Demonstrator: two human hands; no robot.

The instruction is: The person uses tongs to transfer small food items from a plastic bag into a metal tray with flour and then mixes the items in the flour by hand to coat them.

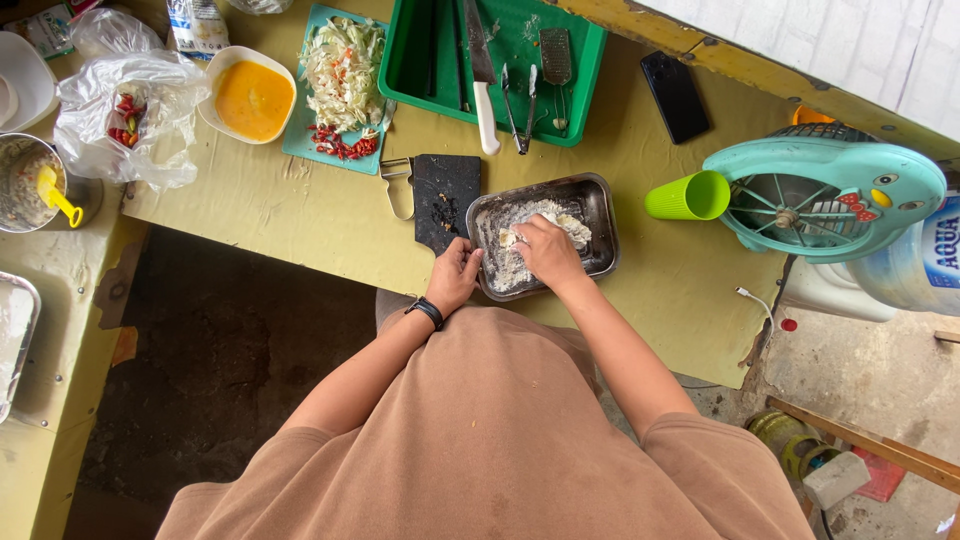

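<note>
Right hand point(548, 250), fingers curled, presses a floured piece point(545, 218) inside the metal tray point(600, 215); left hand point(455, 275), fingers bent, steadies the tray's 9 o'clock rim.

Lots of stuff spread over the yellow-green worktop point(300, 215). Up top there's a green tray point(420, 70) with a white-handled knife point(484, 90), tongs point(520, 110) and a small grater point(556, 55). Just left of it, a teal cutting board point(310, 140) with shredded cabbage point(343, 65) and chopped red chillies point(340, 145), then a white bowl of orange batter point(254, 98). A clear plastic bag with chillies point(125, 115) lies further left. On the right: a black phone point(675, 96), a lime green cup point(688, 196) on its side and a turquoise fan point(825, 190).
</note>
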